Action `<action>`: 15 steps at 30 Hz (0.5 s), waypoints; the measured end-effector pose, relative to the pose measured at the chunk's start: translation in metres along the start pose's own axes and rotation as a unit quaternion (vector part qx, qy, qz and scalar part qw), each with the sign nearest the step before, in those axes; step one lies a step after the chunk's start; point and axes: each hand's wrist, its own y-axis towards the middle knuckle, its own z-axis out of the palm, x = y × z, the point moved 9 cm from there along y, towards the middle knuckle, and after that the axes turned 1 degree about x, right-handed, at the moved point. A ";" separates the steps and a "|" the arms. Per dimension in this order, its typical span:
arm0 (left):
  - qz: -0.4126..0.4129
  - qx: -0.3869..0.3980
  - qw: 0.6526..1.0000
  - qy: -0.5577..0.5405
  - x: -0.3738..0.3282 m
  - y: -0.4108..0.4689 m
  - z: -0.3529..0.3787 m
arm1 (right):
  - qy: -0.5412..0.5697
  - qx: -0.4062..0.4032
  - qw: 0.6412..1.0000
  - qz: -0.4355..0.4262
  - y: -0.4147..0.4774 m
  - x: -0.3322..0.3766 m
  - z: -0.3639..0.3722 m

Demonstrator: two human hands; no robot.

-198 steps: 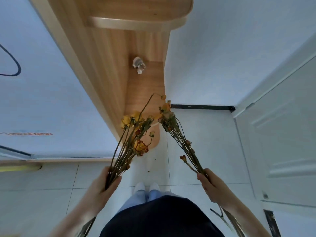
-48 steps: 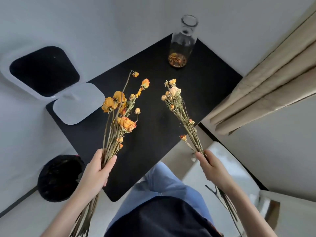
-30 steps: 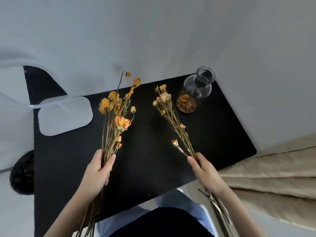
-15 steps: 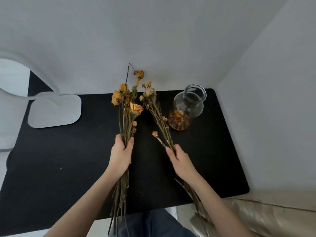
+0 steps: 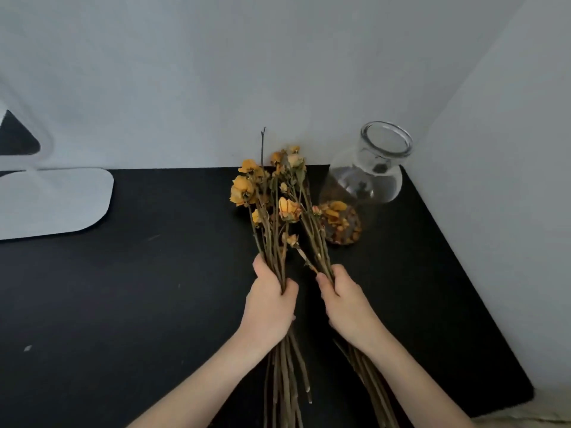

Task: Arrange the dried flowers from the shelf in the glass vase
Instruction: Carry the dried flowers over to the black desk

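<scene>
Black table (image 5: 123, 304) under your fingers; glass vase (image 5: 367, 183) ahead-right of them, narrow-necked. Left hand (image 5: 270, 301) and right hand (image 5: 346, 299) each clench dried flowers (image 5: 272, 199). Jamming both bundles in likely snaps stems, tips vase.

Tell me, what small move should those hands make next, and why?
Probably bring the two bunches together into one. The left hand and right hand each grip separate dried flowers side by side, heads nearly touching, while the glass vase has one narrow neck.
</scene>
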 end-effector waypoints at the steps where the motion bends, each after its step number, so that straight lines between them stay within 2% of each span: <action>1: 0.006 -0.001 1.000 0.012 -0.001 0.001 0.000 | -0.012 -0.001 1.000 -0.002 0.001 0.001 0.000; 4: 0.036 -0.027 0.992 0.115 -0.006 0.001 -0.006 | -0.063 0.003 0.998 -0.012 0.005 0.004 0.000; 10: 0.047 -0.057 0.936 0.344 -0.015 0.000 -0.014 | -0.213 0.000 0.976 -0.039 0.016 0.007 -0.003; 15: 0.064 -0.086 0.903 0.416 -0.021 -0.005 -0.010 | -0.262 -0.021 0.963 -0.062 0.019 0.010 -0.009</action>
